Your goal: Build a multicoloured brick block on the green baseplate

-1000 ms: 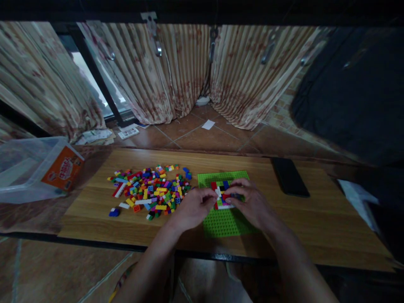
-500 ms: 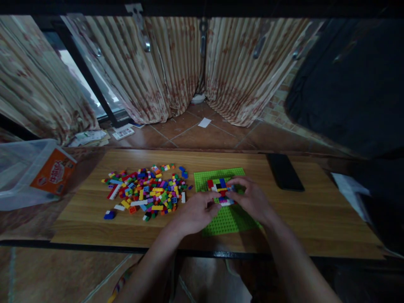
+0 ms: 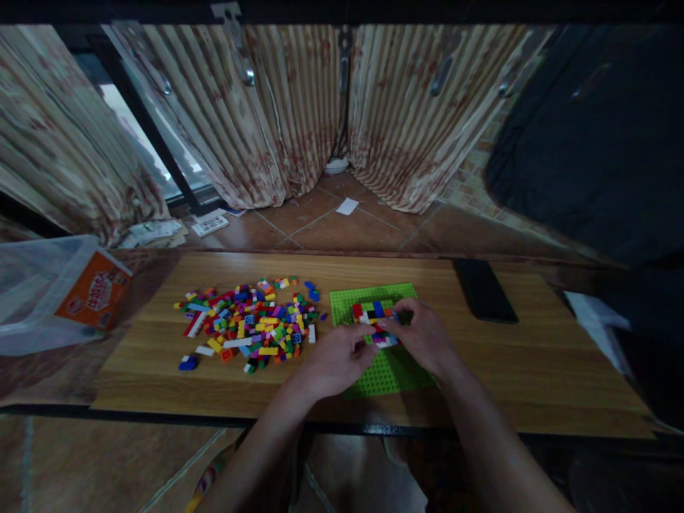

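Note:
A small build of joined toy bricks [image 3: 379,309], in red, white, black, blue and orange, is on the green studded baseplate [image 3: 385,385]. At its left and front edge, my left hand [image 3: 339,358] has thumb and fingers closed on the build. My right hand [image 3: 425,333] grips its right side with bent fingers. Between the two hands, part of the build is hidden by the fingertips. Whether a loose brick sits in either pinch is too small to make out.
A wide pile of loose coloured bricks [image 3: 267,320] lies left of the baseplate on the wooden table [image 3: 539,370]. A black phone-like slab [image 3: 485,291] rests at the right. A clear plastic tub [image 3: 32,285] with an orange label stands beyond the table's left end.
My right hand has shifted slightly, and its fingers uncover an orange brick at the build's right back edge. My left hand stays nearly where it was. The whole view has moved a little.

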A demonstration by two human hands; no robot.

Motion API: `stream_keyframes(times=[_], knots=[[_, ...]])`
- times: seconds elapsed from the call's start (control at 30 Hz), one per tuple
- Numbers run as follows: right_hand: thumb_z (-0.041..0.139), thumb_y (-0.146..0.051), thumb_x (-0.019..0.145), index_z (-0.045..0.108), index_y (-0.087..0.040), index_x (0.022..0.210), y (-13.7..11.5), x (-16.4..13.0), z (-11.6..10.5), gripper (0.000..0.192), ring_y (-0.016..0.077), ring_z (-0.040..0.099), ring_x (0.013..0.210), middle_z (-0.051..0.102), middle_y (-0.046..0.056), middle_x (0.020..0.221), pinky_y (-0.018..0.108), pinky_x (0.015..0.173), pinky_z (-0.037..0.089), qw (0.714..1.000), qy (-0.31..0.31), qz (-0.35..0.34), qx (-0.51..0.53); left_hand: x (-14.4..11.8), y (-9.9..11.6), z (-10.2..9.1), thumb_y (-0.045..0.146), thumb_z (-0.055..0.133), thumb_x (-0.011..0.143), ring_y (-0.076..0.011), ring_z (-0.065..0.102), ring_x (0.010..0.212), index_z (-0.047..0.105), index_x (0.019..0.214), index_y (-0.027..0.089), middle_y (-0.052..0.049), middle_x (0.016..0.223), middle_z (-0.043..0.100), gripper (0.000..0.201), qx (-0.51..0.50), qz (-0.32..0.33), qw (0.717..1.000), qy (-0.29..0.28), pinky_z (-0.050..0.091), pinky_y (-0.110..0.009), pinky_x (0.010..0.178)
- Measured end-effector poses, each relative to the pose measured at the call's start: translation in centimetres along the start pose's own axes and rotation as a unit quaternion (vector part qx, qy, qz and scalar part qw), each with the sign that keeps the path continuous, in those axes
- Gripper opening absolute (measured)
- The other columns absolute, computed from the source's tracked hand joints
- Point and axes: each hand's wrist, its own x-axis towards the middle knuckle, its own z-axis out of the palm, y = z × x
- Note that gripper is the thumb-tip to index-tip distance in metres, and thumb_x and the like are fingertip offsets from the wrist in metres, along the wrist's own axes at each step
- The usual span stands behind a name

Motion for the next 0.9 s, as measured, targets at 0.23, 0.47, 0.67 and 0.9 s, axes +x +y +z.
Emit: stream_keyframes(times=[0.23,0.47,0.67,0.9], knots=[[0.067,-0.044,0.069,0.061,-0.019,0.08,-0.3,0.2,0.1,0.028,0.0236,0.059,0.081,0.064,0.006,0.083,0.036,0.072,0.044,1.0,-0.007,-0.013,-0.019,0.0,-0.3,-0.6,0.031,0.049,0.089,-0.0139,0.056,0.063,0.067,0.108,0.017,0.0,0.07,0.063,0.029,-0.053,0.001,0.999,0.009,0.043,-0.024,0.062],[0.07,-0.049,0.066,0.062,-0.019,0.081,0.3,0.5,-0.1,0.034,0.0227,0.062,0.077,0.066,0.006,0.082,0.034,0.069,0.045,0.999,-0.023,0.006,0.025,-0.3,-0.7,-2.4,0.027,0.051,0.086,-0.0137,0.058,0.071,0.066,0.109,0.015,-0.002,0.08,0.065,0.03,-0.117,-0.009,0.991,0.063,0.045,-0.025,0.067],[0.055,-0.049,0.081,0.067,-0.017,0.086,0.8,1.3,-0.9,0.034,0.0232,0.066,0.08,0.072,0.009,0.084,0.035,0.072,0.048,0.994,-0.011,0.049,0.099,0.0,-1.4,-2.4,0.027,0.052,0.085,-0.0156,0.06,0.071,0.065,0.112,0.012,-0.004,0.08,0.066,0.034,-0.055,-0.05,0.991,0.109,0.045,-0.026,0.064],[0.045,-0.041,0.088,0.068,-0.016,0.096,0.9,1.0,-0.6,0.035,0.0244,0.067,0.084,0.073,0.012,0.092,0.037,0.076,0.048,0.998,-0.045,0.028,0.02,0.2,-0.4,-1.2,0.025,0.05,0.085,-0.018,0.064,0.072,0.063,0.112,0.015,-0.005,0.082,0.07,0.032,0.028,-0.079,0.993,0.085,0.045,-0.027,0.064]])
